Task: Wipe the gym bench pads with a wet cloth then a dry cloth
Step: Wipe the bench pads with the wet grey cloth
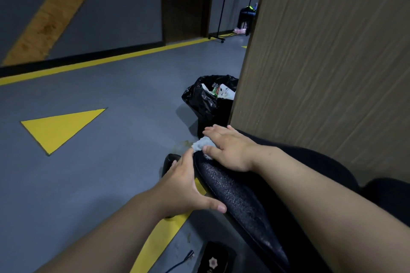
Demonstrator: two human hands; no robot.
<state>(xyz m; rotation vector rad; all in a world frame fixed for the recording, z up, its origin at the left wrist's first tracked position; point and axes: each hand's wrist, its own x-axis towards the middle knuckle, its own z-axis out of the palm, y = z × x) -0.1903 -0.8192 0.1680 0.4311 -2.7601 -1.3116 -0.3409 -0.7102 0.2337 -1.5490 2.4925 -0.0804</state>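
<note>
A long black bench pad (239,197) runs from the lower right toward the middle of the view, its surface speckled. My right hand (228,148) lies flat on the pad's far end, pressing a small pale blue-grey cloth (200,143) against it; part of the cloth sticks out under the fingers. My left hand (188,186) rests along the pad's left edge with fingers spread, its thumb on the pad and its fingertips touching the cloth. A second black pad (319,162) lies to the right, behind my right forearm.
A bin lined with a black bag (206,99) full of rubbish stands just beyond the pad's end, beside a brown wood-grain panel (321,62). Grey floor with yellow markings (60,128) spreads left. A black device with a cable (214,259) lies on the floor below.
</note>
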